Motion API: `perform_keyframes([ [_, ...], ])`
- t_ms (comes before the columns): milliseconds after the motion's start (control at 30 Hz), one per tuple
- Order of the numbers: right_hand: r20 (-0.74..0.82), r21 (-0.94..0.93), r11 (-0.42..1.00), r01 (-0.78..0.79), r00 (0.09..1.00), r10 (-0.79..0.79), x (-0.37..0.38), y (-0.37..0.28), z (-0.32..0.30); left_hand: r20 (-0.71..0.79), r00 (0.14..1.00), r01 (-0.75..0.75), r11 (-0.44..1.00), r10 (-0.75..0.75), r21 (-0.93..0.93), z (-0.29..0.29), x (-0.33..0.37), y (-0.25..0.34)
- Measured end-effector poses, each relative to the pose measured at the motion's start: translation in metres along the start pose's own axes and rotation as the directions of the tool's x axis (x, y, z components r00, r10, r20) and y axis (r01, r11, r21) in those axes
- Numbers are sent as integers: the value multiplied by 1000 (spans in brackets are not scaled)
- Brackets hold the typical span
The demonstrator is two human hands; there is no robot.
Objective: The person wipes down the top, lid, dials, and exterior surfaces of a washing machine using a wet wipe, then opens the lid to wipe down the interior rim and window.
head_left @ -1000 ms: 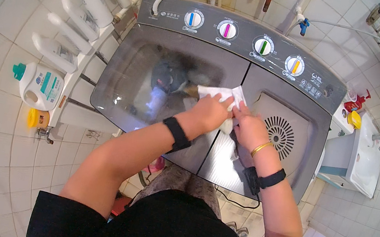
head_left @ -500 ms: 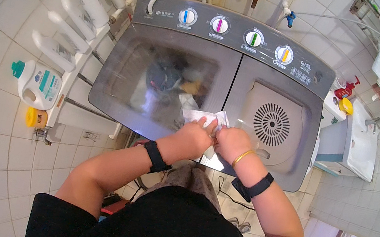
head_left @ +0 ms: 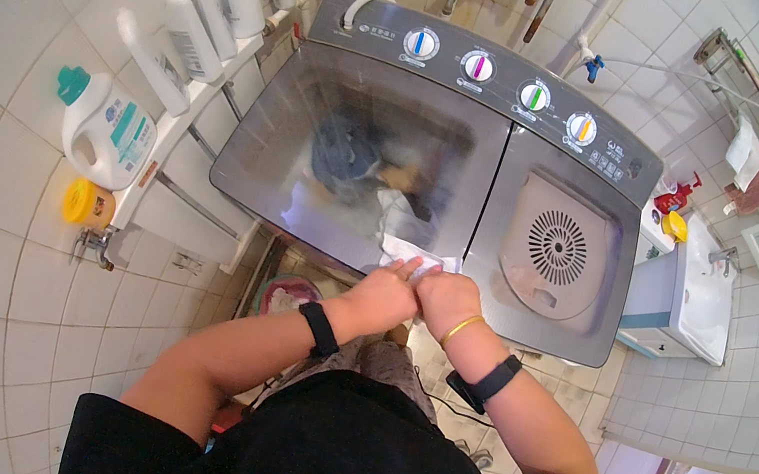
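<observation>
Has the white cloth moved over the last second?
Yes. Judged against the washing machine, the white cloth has shifted toward the machine's front, the side nearest the wearer, from farther back over its top.

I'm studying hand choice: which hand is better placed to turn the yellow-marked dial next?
Probably the right hand: it is nearer the yellow-marked dial than the left hand. Both are at the white cloth, so it must let go first.
</observation>
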State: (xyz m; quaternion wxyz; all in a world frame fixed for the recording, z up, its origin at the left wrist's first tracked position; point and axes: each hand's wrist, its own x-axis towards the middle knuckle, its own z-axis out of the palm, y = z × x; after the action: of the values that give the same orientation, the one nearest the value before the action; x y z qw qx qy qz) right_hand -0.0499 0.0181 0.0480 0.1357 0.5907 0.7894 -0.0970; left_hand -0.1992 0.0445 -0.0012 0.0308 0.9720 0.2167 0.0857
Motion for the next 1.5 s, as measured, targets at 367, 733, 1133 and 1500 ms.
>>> perform_keyframes([
  [367,-173,282,960,-3,983,54,17,19,-6,180,984,25,996,-9,-88,-24,-40,-60],
  [733,-55,289,946,-145,984,167,10,21,-12,-35,998,62,998,-61,19,10,0,10],
  [1133,-59,224,964,-145,985,162,27,31,10,104,932,346,938,-346,16,-24,-70,-62],
  [1500,-153,420,906,-40,982,114,33,34,6,30,968,248,967,-250,53,9,-14,-45],
])
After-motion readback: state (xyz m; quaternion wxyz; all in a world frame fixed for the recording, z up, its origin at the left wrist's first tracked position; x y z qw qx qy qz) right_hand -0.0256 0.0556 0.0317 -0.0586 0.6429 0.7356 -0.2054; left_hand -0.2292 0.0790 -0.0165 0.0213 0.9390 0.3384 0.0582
